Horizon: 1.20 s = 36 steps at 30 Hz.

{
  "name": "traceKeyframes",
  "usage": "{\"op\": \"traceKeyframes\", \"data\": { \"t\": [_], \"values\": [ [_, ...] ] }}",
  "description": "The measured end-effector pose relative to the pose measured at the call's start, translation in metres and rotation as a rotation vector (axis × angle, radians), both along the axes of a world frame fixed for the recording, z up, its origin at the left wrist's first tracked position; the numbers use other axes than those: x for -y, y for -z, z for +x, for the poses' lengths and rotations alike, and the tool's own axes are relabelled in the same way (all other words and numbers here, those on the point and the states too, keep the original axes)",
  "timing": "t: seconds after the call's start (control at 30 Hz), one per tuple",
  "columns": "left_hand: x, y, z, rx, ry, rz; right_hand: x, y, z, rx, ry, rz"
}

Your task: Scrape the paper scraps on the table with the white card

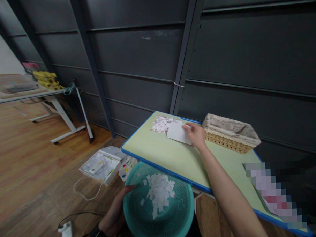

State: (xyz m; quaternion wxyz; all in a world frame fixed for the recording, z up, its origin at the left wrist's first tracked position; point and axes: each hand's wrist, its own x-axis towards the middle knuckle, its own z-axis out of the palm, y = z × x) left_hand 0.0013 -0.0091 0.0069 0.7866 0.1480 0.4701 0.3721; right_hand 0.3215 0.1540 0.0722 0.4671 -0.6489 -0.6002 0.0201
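My right hand [195, 133] pinches a white card [178, 132] over the pale green table [162, 151]. The card's far left edge borders a heap of small paper scraps [159, 123] at the table's back left. Below the table's front edge, my left hand [118, 204] grips the rim of a teal plastic basket [160, 233] from its left side, thumb over the rim. More white paper pieces [161, 191] lie inside that basket, mostly in a loose pile. The undersides of my left fingers are hidden behind the basket.
A woven basket with a cloth liner [230, 132] stands at the table's back right. On the floor at left lie an open white box [101, 166] with a cable and a power strip [66, 232]. A dark panelled wall [136, 53] rises behind; another table [28, 92] stands far left.
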Motion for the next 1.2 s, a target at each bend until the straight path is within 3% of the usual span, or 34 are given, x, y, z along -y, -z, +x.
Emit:
{"op": "traceKeyframes", "data": {
  "t": [0.4,0.63,0.73,0.83,0.97,1.2],
  "values": [
    [0.000,-0.003,0.001,0.022,0.025,-0.018,0.001,-0.012,0.031,0.167,-0.016,-0.055],
    [0.003,-0.012,0.007,0.004,-0.037,-0.020,0.010,-0.023,0.058,0.265,0.181,-0.001],
    [0.003,-0.008,0.006,0.014,-0.009,-0.029,0.010,-0.021,0.047,0.177,0.228,0.085],
    [0.002,-0.004,0.004,0.023,0.002,-0.048,0.007,-0.014,0.025,0.136,0.181,0.124],
    [0.002,-0.005,0.003,0.023,0.015,-0.056,0.006,-0.004,0.003,0.236,0.138,0.106],
    [0.003,-0.005,0.003,0.029,0.006,-0.024,0.007,0.004,-0.002,0.316,0.126,0.097]
  ]
}}
